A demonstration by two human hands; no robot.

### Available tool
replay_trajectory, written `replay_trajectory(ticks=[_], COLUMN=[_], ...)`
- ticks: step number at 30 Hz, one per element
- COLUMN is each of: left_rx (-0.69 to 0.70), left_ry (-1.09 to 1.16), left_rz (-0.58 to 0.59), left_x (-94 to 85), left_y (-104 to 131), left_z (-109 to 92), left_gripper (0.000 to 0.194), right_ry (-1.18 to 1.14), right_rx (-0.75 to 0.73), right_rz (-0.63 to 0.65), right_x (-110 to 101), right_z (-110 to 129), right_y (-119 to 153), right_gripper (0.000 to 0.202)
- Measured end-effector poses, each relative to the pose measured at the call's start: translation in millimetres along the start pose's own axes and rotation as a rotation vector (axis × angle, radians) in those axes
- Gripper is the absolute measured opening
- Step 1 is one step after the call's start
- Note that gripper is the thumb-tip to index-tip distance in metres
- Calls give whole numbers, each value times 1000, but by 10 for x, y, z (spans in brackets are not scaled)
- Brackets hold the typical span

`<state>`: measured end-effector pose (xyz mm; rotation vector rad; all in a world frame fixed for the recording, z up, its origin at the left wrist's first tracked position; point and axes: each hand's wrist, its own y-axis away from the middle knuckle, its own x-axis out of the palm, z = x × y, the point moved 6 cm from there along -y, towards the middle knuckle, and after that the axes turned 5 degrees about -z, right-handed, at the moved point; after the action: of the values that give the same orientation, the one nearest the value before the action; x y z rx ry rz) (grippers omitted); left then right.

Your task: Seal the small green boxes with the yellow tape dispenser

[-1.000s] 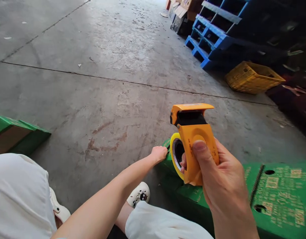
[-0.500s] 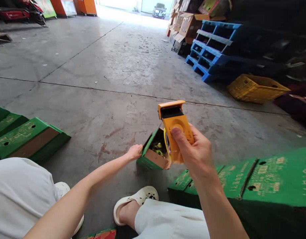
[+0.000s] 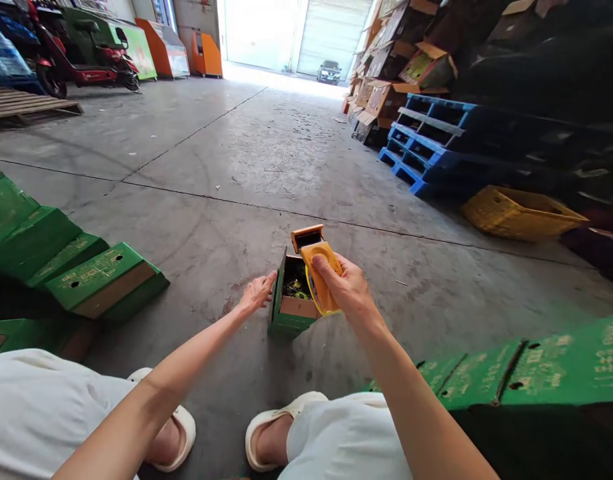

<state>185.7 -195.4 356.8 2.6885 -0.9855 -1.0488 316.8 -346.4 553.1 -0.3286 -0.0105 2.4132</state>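
Observation:
A small green cardboard box (image 3: 292, 323) stands on the floor in front of my feet, its top uncovered. Dark and yellow-green contents (image 3: 297, 287) show inside it; I cannot make out their kind. My left hand (image 3: 258, 292) is at the box's raised left flap, touching it from outside with the fingers stretched out. In my right hand (image 3: 350, 283) is a yellow tape dispenser (image 3: 322, 270), gripped with the thumb along its side. It is held above the right side of the box and hides part of that side.
Green cartons (image 3: 106, 280) are piled at the left, and more green cartons (image 3: 561, 367) stand at the right. Beyond lie a yellow crate (image 3: 516, 213), blue pallets (image 3: 426, 143) and stacked brown boxes (image 3: 381, 100). A red scooter (image 3: 86, 73) is parked far left.
The view has tilted up. My right hand has carried the tape dispenser lower and left, closer to the box. My left hand's fingers have loosened from the box edge and straightened. The left flap stands upright.

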Motion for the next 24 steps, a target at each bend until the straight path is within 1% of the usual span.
replay_trajectory(ticks=[2, 4, 5, 7, 9, 12, 15, 17, 19, 22, 24], left_rx=[58, 101, 109, 117, 134, 182, 245, 299, 382, 506, 575], left_ry=[-168, -368, -430, -467, -469, -489, -510, -526, -574, -749, -860], left_rz=[-21, -43, -50, -55, -52, -45, -34, -16, 0, -64, -79], left_x=[-24, -4, 11, 31, 17, -103, -375, -632, -918, -1335, -1500], left_y=[-35, -54, -60, -64, -63, -48, 14, 105, 252, 553, 770], left_z=[-196, -363, -423, -504, -556, -629, -695, -707, -683, -556, -399], left_gripper=[61, 53, 48, 39, 36, 33, 31, 31, 30, 31, 29], right_ry=[6, -7, -16, -25, -22, -27, -78, -157, -235, -282, -271], right_rx=[24, 44, 49, 49, 32, -18, -42, -28, 4, 37, 43], right_rz=[-24, -44, -52, -62, -72, -70, -68, -74, -79, -83, -64], right_x=[-7, -29, -44, -74, -107, -149, -210, -271, -329, -356, -292], right_z=[-48, -82, -91, -88, -57, 42, 171, 251, 311, 344, 314], right_y=[-26, -27, -21, -7, 2, 4, 18, 48, 89, 140, 151], right_gripper=[63, 65, 66, 66, 67, 69, 68, 67, 64, 62, 63])
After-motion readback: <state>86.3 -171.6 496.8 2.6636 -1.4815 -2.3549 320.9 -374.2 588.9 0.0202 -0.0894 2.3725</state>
